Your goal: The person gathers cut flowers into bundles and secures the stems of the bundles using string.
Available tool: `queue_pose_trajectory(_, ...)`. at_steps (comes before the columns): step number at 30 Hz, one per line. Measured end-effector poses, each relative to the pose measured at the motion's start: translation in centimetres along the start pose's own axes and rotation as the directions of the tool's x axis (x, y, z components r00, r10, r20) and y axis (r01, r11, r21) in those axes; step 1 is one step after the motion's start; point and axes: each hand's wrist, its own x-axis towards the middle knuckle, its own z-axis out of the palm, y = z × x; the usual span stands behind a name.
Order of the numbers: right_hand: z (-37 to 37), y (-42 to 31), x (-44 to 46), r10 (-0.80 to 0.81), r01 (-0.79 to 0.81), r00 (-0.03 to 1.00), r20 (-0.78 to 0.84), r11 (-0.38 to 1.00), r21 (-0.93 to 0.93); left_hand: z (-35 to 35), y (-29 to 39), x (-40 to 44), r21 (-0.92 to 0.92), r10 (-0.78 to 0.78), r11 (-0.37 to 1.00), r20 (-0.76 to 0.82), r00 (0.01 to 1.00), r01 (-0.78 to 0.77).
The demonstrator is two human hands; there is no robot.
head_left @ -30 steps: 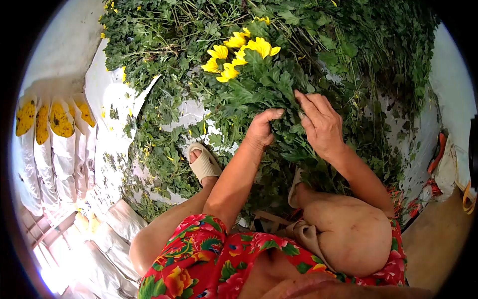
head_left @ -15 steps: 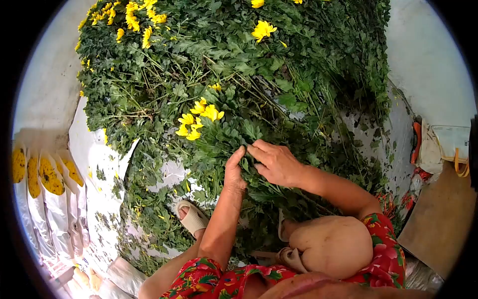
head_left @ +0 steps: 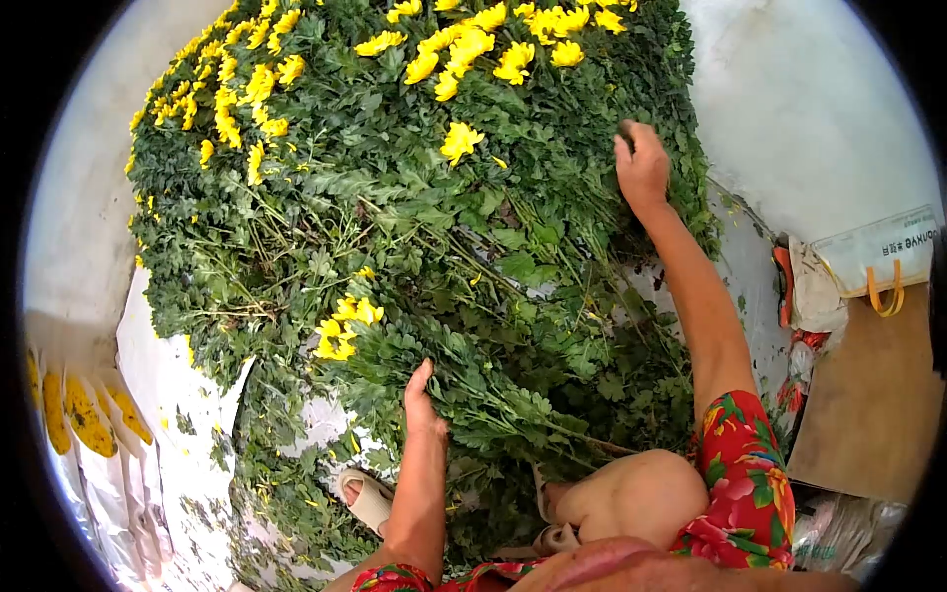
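Observation:
My left hand (head_left: 424, 403) is closed round a bunch of chrysanthemums (head_left: 473, 390). Its yellow blooms (head_left: 347, 326) point to the upper left, and its leafy stems run down to the right toward my knee. Foliage hides most of the left fingers. My right hand (head_left: 643, 168) is stretched out over the right side of a big heap of chrysanthemums (head_left: 533, 187). Its fingers are bent and a little apart from the thumb, with nothing visible in them. Whether they touch the leaves is hard to make out.
Several white-wrapped bundles of yellow flowers (head_left: 89, 419) stand at the left. To the right are a printed bag (head_left: 878, 252) with an orange handle, a red-handled tool (head_left: 784, 286) and a brown board (head_left: 863, 395). Loose leaves cover the floor around my sandals (head_left: 370, 503).
My right hand has left the bunch and moved up and right to the heap. The left hand keeps the bunch, now lower in view. The view has shifted, showing more blooms at the top.

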Motion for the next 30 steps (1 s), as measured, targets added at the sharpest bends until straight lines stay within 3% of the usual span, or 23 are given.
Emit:
queue_pose_trajectory(1,0.1,-0.1,0.5,0.032,-0.049,0.981,0.193,0.995,0.086,0.6,-0.1,-0.5,0.075,0.002,0.997,-0.083,0.997,0.004)
queue_pose_trajectory(2,0.5,-0.5,0.4,0.032,-0.05,0.981,0.191,0.995,0.088,1.0,-0.2,-0.8,0.149,0.013,0.989,-0.166,0.986,0.012)
queue_pose_trajectory(4,1.7,-2.8,0.0,-0.161,0.169,0.979,0.124,0.984,-0.054,0.8,-0.4,-0.5,0.133,0.003,0.991,-0.135,0.991,0.016)
queue_pose_trajectory(5,2.2,-3.6,0.0,-0.151,0.169,0.983,0.1,0.963,-0.212,0.7,-0.7,-0.3,0.118,-0.014,0.993,-0.101,0.995,0.026)
queue_pose_trajectory(6,2.4,-3.4,0.1,-0.144,0.164,0.984,0.103,0.962,-0.217,0.9,-0.9,-0.3,0.102,-0.034,0.994,-0.064,0.997,0.04)
queue_pose_trajectory(8,2.7,-3.2,1.0,0.044,-0.044,0.999,-0.006,0.998,-0.048,1.3,-0.9,-0.4,0.112,-0.029,0.993,-0.074,0.997,0.037)
queue_pose_trajectory(10,1.9,-2.2,1.9,0.044,-0.046,0.997,-0.071,0.999,-0.024,1.1,-1.0,-0.2,0.091,-0.022,0.995,-0.063,0.998,0.028)
queue_pose_trajectory(12,1.5,-1.1,3.0,0.094,-0.081,0.995,0.029,0.95,-0.3,1.7,-0.6,-0.9,0.106,-0.011,0.994,-0.085,0.996,0.02)
queue_pose_trajectory(13,1.7,-0.6,3.3,-0.012,0.041,0.997,0.074,0.917,-0.398,2.0,-0.4,-1.2,0.118,0.002,0.993,-0.106,0.994,0.011)
queue_pose_trajectory(16,0.8,-1.3,3.7,0.06,0.046,0.972,0.227,0.899,-0.435,1.9,-0.6,-1.1,0.099,0.02,0.995,-0.061,0.998,-0.013)
queue_pose_trajectory(20,1.1,-0.2,3.5,0.062,0.019,0.977,0.205,0.927,-0.374,1.1,-1.1,-0.8,0.115,-0.01,0.993,-0.019,1.0,0.012)
queue_pose_trajectory(23,0.2,-0.3,3.7,0.126,-0.031,0.939,0.32,0.957,-0.287,0.8,-1.3,-0.8,0.118,-0.008,0.993,-0.018,1.0,0.01)
queue_pose_trajectory(27,0.2,-0.7,1.8,0.002,0.095,0.955,0.296,0.944,-0.315,1.2,-1.4,-1.2,0.079,-0.007,0.997,-0.011,1.0,0.008)
queue_pose_trajectory(29,0.7,-0.6,1.9,0.157,0.021,0.91,0.384,0.908,-0.419,1.1,-1.6,-1.4,0.035,-0.011,0.999,0.013,1.0,0.011)
queue_pose_trajectory(30,0.8,-0.7,2.1,0.159,0.019,0.907,0.39,0.91,-0.414,1.3,-1.3,-1.5,0.02,-0.002,1.0,0.036,0.999,0.001)
